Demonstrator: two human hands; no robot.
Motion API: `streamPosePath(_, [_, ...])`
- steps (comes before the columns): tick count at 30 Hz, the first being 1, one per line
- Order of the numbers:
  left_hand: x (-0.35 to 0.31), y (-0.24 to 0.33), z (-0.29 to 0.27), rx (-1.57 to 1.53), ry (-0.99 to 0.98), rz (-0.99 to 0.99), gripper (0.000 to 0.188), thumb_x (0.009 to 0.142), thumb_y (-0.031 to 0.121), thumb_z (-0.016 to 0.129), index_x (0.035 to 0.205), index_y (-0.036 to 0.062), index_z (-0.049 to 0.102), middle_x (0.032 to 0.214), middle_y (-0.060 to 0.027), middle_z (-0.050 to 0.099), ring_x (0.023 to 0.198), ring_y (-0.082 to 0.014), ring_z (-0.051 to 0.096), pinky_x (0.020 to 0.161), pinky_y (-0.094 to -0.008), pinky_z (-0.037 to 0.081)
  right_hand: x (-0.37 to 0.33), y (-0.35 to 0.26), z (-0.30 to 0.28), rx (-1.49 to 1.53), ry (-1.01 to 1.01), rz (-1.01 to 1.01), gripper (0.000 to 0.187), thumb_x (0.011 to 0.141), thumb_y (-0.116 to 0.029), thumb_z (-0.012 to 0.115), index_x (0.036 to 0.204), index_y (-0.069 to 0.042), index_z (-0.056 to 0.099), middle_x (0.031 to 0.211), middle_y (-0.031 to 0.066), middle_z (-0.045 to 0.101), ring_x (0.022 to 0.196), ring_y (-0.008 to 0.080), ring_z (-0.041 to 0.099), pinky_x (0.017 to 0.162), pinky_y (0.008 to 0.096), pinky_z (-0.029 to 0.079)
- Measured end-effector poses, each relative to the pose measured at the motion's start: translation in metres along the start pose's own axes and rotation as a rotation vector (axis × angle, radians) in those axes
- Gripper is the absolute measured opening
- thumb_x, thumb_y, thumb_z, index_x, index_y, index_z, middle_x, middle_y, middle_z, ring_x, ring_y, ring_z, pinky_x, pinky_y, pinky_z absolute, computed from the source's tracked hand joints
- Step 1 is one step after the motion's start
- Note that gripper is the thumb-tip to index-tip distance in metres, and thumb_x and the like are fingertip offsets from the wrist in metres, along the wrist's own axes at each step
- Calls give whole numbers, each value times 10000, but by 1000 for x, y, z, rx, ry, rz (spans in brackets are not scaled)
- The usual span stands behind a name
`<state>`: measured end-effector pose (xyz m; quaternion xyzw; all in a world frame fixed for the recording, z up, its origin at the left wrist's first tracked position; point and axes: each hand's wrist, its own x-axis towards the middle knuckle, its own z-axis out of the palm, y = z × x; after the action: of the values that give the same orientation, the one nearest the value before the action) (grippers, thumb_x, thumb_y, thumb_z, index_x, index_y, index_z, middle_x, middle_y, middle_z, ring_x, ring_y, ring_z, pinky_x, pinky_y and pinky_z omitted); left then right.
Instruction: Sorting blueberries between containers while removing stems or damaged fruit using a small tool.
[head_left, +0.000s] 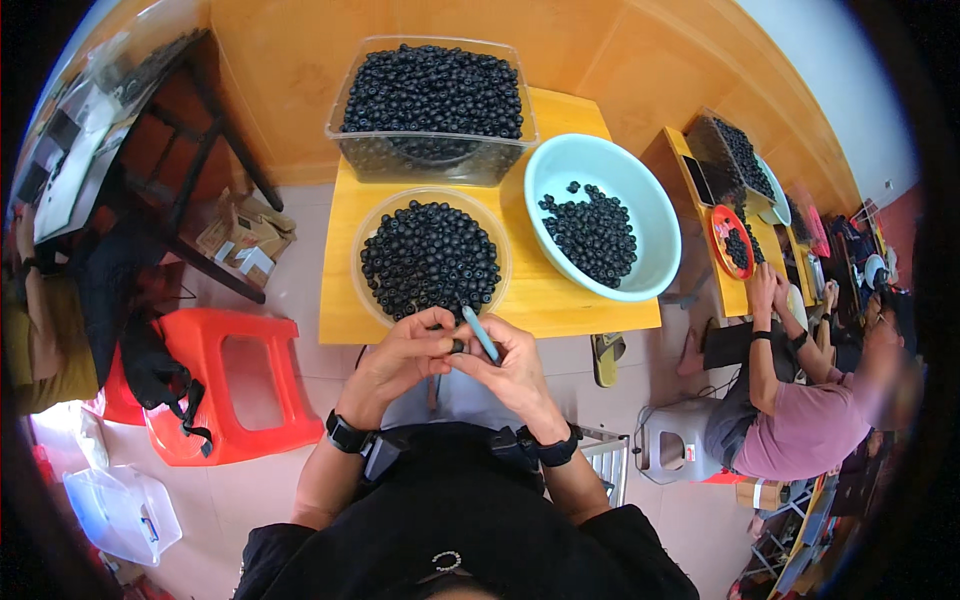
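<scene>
Just in front of my body, at the near edge of the yellow table (590, 318), both my hands meet over a small round black piece (457, 347). My left hand (403, 352) is closed, pinching this piece between thumb and fingers. A slim blue-grey pen-shaped tool (481, 334) slants out of my right hand (516, 372), which is wrapped round it with the fingertips close to the piece. What the tool's lower end does is hidden by the fingers. Directly beyond my hands stands a shallow see-through bowl (358, 268) holding many similar black pieces.
A large see-through bin (470, 165) heaped with black pieces stands at the table's back. To its right is a light blue basin (655, 232), partly filled. A red stool (225, 445) is at left. Another person (800, 425) sits working at right, beside a red plate (718, 222).
</scene>
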<state>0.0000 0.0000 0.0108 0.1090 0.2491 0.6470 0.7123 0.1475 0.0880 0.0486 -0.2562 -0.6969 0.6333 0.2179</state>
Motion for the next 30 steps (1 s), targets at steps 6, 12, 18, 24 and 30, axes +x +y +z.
streamPosePath(6, [-5, 11, 10, 436, 269, 118, 195, 814, 76, 634, 985, 60, 541, 898, -34, 621, 755, -118, 616, 655, -237, 525, 10, 6, -38, -170, 226, 20, 143, 723, -85, 694, 836, -13, 641, 691, -5, 525, 630, 73, 459, 574, 222, 376])
streamPosePath(12, [-18, 28, -35, 685, 515, 393, 170, 828, 94, 606, 980, 23, 579, 909, -90, 624, 775, -146, 612, 705, -270, 515, 52, -7, -123, -449, 623, -140, 236, 770, -99, 663, 966, 25, 621, 788, 68, 611, 680, 126, 532, 617, 264, 438])
streamPosePath(18, [-4, 31, -28, 789, 592, 460, 120, 789, 10, 617, 907, -6, 607, 823, -45, 622, 698, -104, 608, 646, -241, 515, 49, -2, -116, -554, 711, -316, 271, 812, -100, 635, 1058, 13, 611, 811, 24, 538, 744, 99, 487, 651, 226, 411])
streamPosePath(24, [39, 17, -43, 1310, 524, 585, 245, 685, -51, 619, 916, 26, 609, 793, -93, 607, 697, -208, 617, 618, -298, 498, 24, 27, -69, -581, 554, -229, 181, 762, -39, 646, 934, 14, 625, 657, 79, 459, 577, 176, 436, 536, 306, 362])
streamPosePath(30, [56, 11, -36, 1616, 492, 596, 203, 657, -84, 566, 830, 23, 565, 806, -132, 539, 812, -338, 560, 678, -403, 459, 5, 43, -53, -440, 492, -94, 141, 796, -77, 629, 898, 18, 648, 658, 9, 537, 581, 69, 428, 530, 223, 354])
